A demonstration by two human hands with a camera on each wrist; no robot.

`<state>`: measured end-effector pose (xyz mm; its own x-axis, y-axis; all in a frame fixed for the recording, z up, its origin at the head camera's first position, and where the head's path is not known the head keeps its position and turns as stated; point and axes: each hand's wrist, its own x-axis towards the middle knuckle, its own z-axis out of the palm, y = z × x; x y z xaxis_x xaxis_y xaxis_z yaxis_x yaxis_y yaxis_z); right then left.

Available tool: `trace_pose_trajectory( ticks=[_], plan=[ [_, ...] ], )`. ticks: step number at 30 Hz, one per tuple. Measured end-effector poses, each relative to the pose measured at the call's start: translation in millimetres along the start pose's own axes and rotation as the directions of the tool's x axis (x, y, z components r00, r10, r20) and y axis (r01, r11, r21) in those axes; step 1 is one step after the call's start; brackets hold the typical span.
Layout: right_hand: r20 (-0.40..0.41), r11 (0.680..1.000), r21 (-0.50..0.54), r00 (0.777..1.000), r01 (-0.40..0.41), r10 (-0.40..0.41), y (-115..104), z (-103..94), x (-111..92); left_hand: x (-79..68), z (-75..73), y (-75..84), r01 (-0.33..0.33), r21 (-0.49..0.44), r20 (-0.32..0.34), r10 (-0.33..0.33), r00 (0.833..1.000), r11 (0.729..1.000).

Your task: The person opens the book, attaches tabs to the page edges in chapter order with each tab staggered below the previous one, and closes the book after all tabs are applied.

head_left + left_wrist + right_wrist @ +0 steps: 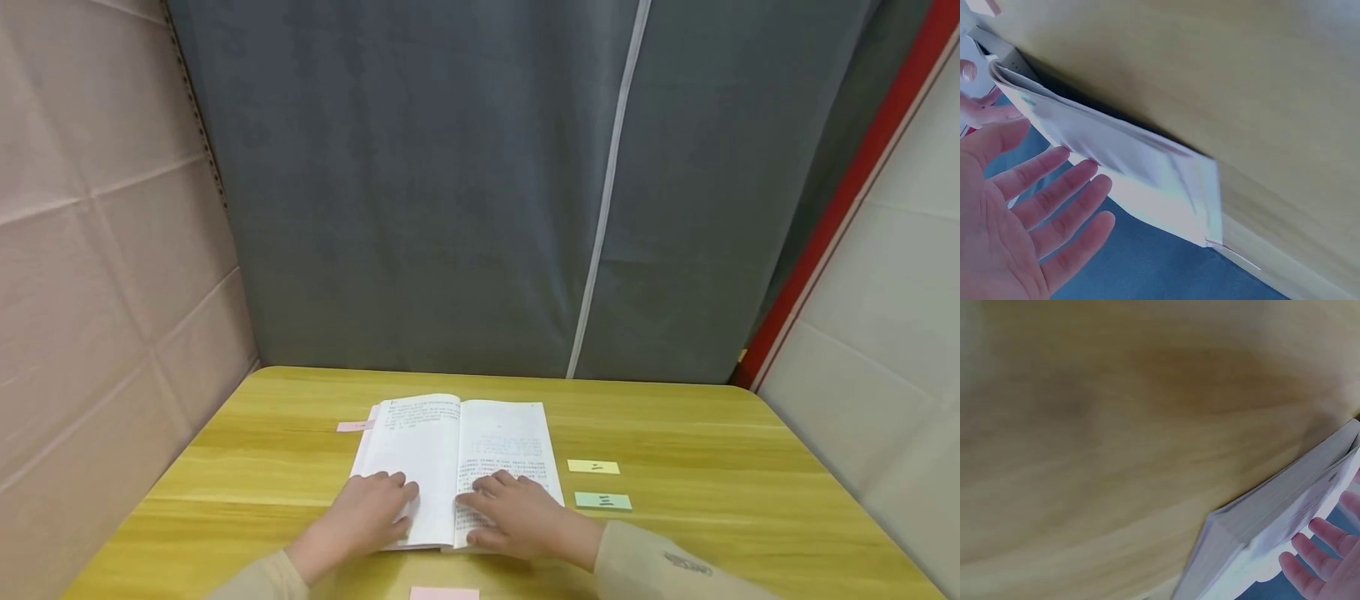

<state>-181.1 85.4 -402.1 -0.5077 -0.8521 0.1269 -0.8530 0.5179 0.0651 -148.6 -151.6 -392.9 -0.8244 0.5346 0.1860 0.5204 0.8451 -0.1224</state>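
An open book (431, 467) lies on the wooden table, its right page printed and its left page mostly blank below a few lines at the top. My left hand (375, 510) rests on the lower left page, its fingers spread and fairly straight in the left wrist view, fingertips at the paper (1141, 187). On the lower right page rests my right hand (517, 517), covering some of the print. Its extended fingers also show against the book (1285, 519) in the right wrist view. A pink tab (354, 426) sticks out past the book's left edge.
Right of the book lie a yellow slip (593, 467) and a green slip (603, 501), both with dark marks. A pink slip (444, 593) sits at the near side, cut off by the frame. Behind the table (675, 425) hangs a grey curtain (435, 192).
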Motion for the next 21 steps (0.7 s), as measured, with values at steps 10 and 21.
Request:
trace_pose_trajectory(
  ticks=[10,21],
  plan=[
    [-0.052,1.000,0.000,0.999,-0.004,0.004,9.1,1.1,-27.2,16.5,-7.4,10.5,-0.030,-0.015,-0.005,0.030,1.000,0.999],
    [-0.108,0.997,0.057,0.992,-0.059,0.065,19.7,1.9,-56.3,36.1,-8.6,24.9,-0.069,-0.034,-0.001,0.069,0.998,0.997]
  ],
)
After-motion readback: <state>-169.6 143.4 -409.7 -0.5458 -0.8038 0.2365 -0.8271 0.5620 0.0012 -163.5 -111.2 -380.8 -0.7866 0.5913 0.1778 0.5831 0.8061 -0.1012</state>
